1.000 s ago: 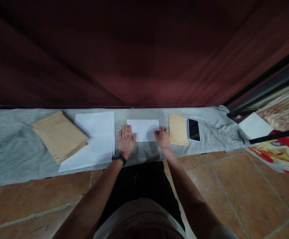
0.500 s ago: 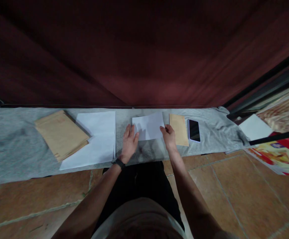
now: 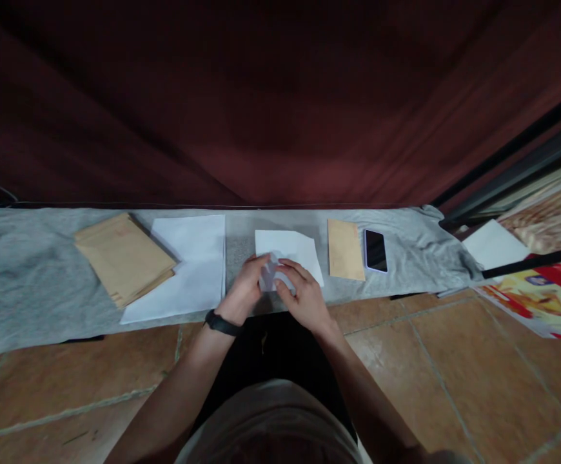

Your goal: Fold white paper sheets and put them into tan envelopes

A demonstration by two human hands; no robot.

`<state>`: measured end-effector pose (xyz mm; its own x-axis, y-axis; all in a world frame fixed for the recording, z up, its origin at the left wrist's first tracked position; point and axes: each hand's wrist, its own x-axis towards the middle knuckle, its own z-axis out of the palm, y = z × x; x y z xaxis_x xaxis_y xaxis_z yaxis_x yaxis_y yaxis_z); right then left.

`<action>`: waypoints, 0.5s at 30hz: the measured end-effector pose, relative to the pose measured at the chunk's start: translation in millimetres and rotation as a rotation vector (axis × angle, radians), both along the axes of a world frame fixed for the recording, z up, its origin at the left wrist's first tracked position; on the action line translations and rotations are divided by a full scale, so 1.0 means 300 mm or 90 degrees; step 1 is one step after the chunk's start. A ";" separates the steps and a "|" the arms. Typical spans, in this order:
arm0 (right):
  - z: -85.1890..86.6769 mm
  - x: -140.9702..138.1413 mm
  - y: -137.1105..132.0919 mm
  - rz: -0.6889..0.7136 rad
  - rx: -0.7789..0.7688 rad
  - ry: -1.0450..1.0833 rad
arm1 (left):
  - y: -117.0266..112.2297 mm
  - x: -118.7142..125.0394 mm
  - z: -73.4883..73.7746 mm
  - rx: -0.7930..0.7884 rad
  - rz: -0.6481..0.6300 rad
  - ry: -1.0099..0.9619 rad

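A folded white sheet of paper (image 3: 294,251) lies on the grey cloth (image 3: 29,277) straight ahead of me. My left hand (image 3: 246,288), with a dark watch at its wrist, and my right hand (image 3: 302,295) meet at the sheet's near edge. Both hands have their fingers curled and pinched on the paper's near part, which is lifted and bent between them. The far part of the sheet still rests flat on the cloth.
To the left lie a larger white sheet (image 3: 187,267) and a stack of brown envelopes (image 3: 123,258). To the right sit a single brown envelope (image 3: 345,258) and a dark phone (image 3: 375,251). Tiled floor (image 3: 454,361) is below; a dark red curtain (image 3: 280,103) hangs behind.
Both hands went from lying at the paper's sides to lifting it, then came together at its near edge and pinched it. The sheet turned and shifted slightly.
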<state>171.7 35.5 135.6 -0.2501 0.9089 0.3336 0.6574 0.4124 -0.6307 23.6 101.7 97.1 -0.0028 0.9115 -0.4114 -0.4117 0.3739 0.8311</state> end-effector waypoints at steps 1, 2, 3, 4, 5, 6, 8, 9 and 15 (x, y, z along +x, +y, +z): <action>-0.028 0.017 -0.004 -0.017 0.006 0.015 | 0.009 -0.032 -0.026 -0.017 -0.018 -0.001; -0.058 0.034 -0.006 -0.042 0.011 0.027 | 0.015 -0.060 -0.048 -0.030 -0.028 0.001; -0.088 0.050 -0.008 -0.064 0.007 0.037 | 0.018 -0.083 -0.068 -0.045 -0.028 0.013; -0.118 0.065 -0.008 -0.086 -0.009 0.042 | 0.017 -0.099 -0.086 -0.059 -0.014 0.040; -0.148 0.077 -0.007 -0.115 -0.025 0.046 | 0.014 -0.109 -0.102 -0.066 0.008 0.066; -0.177 0.086 -0.005 -0.139 -0.039 0.052 | 0.011 -0.114 -0.119 -0.070 0.018 0.078; -0.229 0.095 0.002 -0.164 -0.053 0.071 | 0.005 -0.112 -0.147 -0.075 0.033 0.094; -0.251 0.096 0.007 -0.166 -0.055 0.085 | 0.004 -0.108 -0.157 -0.077 0.034 0.094; -0.325 0.101 0.053 -0.213 -0.089 0.234 | 0.014 -0.114 -0.098 -0.076 -0.064 -0.009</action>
